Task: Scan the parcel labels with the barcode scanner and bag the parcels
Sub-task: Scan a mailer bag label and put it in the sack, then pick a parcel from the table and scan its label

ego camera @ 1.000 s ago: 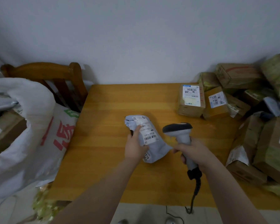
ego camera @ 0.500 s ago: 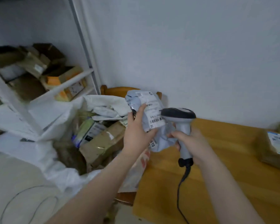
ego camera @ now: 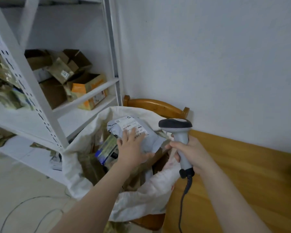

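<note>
Left hand extended forward, palm down, fingers spread straight. Right hand curled round scanner handle.

Parcel now above sack, under flat left hand

Grey parcel, white bag, orange-brown table.

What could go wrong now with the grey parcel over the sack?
1. The left hand lies flat on the grey parcel with no grip; it may slide off the heaped contents and miss the white sack.
2. The cable from the scanner in the right hand hangs beside the sack's edge and could snag.
</note>
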